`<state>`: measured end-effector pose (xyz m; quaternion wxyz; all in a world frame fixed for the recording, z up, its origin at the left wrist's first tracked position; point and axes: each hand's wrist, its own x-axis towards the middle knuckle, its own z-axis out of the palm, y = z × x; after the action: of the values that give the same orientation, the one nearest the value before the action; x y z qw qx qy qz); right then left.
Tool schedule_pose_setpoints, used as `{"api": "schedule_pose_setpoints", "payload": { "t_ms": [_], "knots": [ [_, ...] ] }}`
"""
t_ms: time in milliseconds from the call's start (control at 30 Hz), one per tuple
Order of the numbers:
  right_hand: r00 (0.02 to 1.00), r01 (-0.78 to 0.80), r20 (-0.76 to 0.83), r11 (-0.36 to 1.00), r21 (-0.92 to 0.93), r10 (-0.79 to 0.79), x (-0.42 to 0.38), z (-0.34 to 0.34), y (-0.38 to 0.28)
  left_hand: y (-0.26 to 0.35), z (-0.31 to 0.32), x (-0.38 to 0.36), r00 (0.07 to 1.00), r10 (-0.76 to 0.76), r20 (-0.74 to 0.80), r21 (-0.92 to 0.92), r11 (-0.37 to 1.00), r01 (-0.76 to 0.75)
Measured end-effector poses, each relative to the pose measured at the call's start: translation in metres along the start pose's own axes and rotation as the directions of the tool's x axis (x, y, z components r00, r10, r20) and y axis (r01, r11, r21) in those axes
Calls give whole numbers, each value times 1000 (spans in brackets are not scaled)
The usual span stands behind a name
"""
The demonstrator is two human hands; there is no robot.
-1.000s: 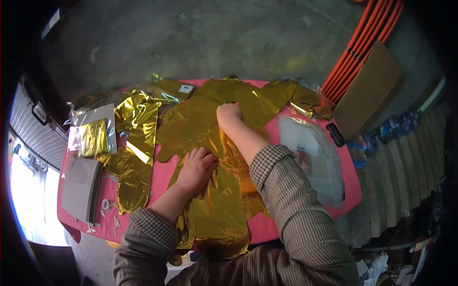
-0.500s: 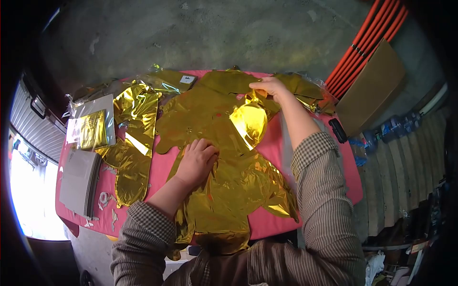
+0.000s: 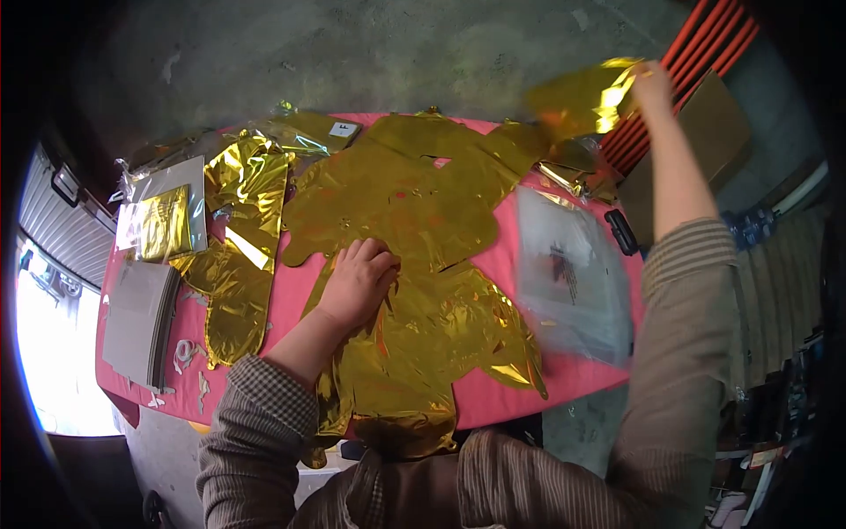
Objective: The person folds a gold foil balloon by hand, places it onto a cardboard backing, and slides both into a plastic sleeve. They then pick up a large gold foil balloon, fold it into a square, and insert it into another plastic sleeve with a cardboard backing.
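Observation:
Spread over the middle of the pink table are large flat gold foil balloons [image 3: 414, 198], overlapping one another. My left hand [image 3: 359, 280] lies on the nearer part with its fingers curled and closed on the foil. Far to the upper right, my right hand [image 3: 652, 86] is closed on a separate gold foil balloon [image 3: 582, 97], holding it by its right end in the air past the table's far edge. That raised foil is blurred by motion, and its full shape cannot be made out.
On the pink table [image 3: 493, 414], a stack of grey cards [image 3: 137, 322], a clear-wrapped gold packet [image 3: 167, 225] and more gold foil [image 3: 238, 304] lie left. Clear plastic bags [image 3: 568, 264] and a black object [image 3: 621, 232] lie right. Orange tubes [image 3: 705, 44] lean beside cardboard [image 3: 714, 132].
My right hand has swung up and right, pulling a gold foil balloon off the pile. The clear bags now show more fully. My left hand stays on the foil.

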<state>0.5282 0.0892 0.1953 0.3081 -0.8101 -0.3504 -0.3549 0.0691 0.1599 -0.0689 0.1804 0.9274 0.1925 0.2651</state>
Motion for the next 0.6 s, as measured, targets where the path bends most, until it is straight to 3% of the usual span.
{"api": "schedule_pose_setpoints", "payload": {
  "t_ms": [33,100,133,200,267,333,400,433,467,500,533,567,600],
  "knots": [
    [992,-125,-1,992,29,125,26,-24,3,0,1,0,1000,-3,3,21,1000,3],
    [939,125,-326,991,42,-104,105,-48,64,-1,2,1,1000,2,-3,6,1000,-2],
    [940,126,-323,991,39,-107,114,-65,55,-1,3,0,1000,6,-11,-1,1000,-6],
    [870,197,-483,966,165,-95,130,-112,19,-1,2,0,1000,9,-5,-9,1000,-9],
    [859,252,-497,947,200,-124,96,-141,-43,-1,1,0,1000,14,1,-10,1000,-14],
    [939,340,-223,804,487,-262,45,-160,-108,-2,3,1,999,32,-16,0,999,-32],
    [739,566,-553,799,202,-383,52,-119,-119,-3,3,-1,999,35,-33,18,999,-35],
    [886,464,-311,660,591,-344,42,-114,-119,-2,2,0,999,38,-27,9,999,-37],
    [850,525,-318,631,571,-419,12,-111,-140,-1,1,0,999,39,-21,1,999,-39],
    [872,482,-266,628,611,-411,-26,-114,-165,-1,1,0,999,39,-19,-14,999,-39],
    [784,611,-364,527,591,-502,-42,-101,-172,-3,1,0,999,29,-22,-5,1000,-30],
    [763,640,-358,549,537,-539,-79,-107,-188,-5,3,0,999,43,-27,-10,999,-44],
    [721,669,-365,454,588,-588,-112,-108,-199,-5,4,0,998,56,-36,-15,998,-56]
  ]
}}
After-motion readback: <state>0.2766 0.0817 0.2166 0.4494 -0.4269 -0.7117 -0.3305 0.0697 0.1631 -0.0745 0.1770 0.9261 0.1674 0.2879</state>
